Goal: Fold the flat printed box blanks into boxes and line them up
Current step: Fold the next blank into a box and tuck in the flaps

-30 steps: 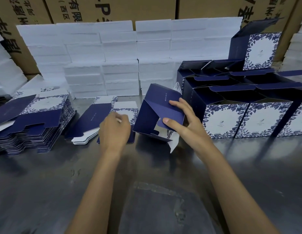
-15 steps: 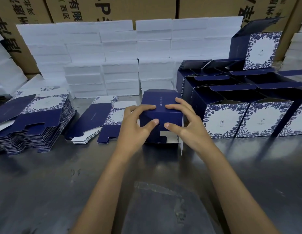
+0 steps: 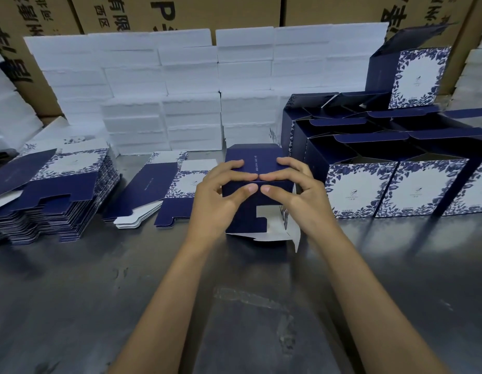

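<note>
Centrally in the frame, a half-formed navy box [image 3: 257,190] stands on the grey metal table [image 3: 72,292], and both hands grip it. The left hand [image 3: 219,198] curls round its left side, fingers over the top panel and thumb pressing the near face; the right hand [image 3: 296,195] mirrors it on the right side, fingers on top, thumb on the near face. The two thumb tips sit just beside each other at the middle of that face. Below them the box's bottom flaps are not closed: white card inside shows through a notch, and a flap juts out at the lower right corner.

Just to the right of the held box, touching or nearly so, stand folded boxes [image 3: 396,184] in rows, with blue-leaf printed white fronts and their top lids open; one more folded box [image 3: 415,76] sits on top of them at the upper right. Left of the hands lies a small pile of flat blanks [image 3: 159,190], and further left, at the frame's left edge, a tall stack of blanks [image 3: 53,195]. White foam blocks [image 3: 164,85] are stacked along the back, with brown printed cartons [image 3: 207,12] behind them.
</note>
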`<action>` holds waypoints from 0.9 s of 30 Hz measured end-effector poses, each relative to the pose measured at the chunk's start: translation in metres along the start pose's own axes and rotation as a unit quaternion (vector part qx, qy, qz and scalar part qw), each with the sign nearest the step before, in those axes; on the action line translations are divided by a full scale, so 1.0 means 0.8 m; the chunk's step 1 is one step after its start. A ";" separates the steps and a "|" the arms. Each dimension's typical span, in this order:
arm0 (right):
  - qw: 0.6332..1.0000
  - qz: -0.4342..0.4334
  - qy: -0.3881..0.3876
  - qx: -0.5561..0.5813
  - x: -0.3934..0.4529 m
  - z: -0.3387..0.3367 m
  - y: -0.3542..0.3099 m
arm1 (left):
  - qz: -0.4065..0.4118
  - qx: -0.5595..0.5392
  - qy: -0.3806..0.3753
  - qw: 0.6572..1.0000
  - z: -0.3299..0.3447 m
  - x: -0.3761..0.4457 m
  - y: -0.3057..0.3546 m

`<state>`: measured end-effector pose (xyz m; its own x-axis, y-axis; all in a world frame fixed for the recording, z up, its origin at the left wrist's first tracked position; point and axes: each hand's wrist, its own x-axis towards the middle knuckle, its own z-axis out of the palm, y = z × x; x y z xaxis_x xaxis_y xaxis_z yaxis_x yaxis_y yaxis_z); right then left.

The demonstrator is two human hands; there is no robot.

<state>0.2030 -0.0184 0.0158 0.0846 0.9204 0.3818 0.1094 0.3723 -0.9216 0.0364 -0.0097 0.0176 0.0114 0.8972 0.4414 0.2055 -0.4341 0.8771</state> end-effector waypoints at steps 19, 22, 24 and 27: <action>0.994 0.056 -0.040 0.089 0.004 -0.022 0.008 | -0.033 -0.008 -0.073 0.997 -0.031 0.009 0.000; 0.983 0.113 -0.035 0.139 0.004 -0.025 0.008 | -0.027 -0.022 -0.026 0.999 -0.024 0.007 0.001; 0.983 0.139 -0.023 0.118 0.004 -0.024 0.008 | 0.017 0.050 0.019 0.998 -0.013 0.003 -0.001; 0.983 0.147 -0.016 0.111 0.003 -0.022 0.007 | 0.117 0.183 0.012 0.976 -0.004 0.000 -0.009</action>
<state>0.2211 -0.0162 0.0125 0.0480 0.9940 0.0987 -0.1341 0.1043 -0.9855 0.0320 -0.0067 0.0122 0.0774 0.7725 0.6303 0.5351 -0.5656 0.6275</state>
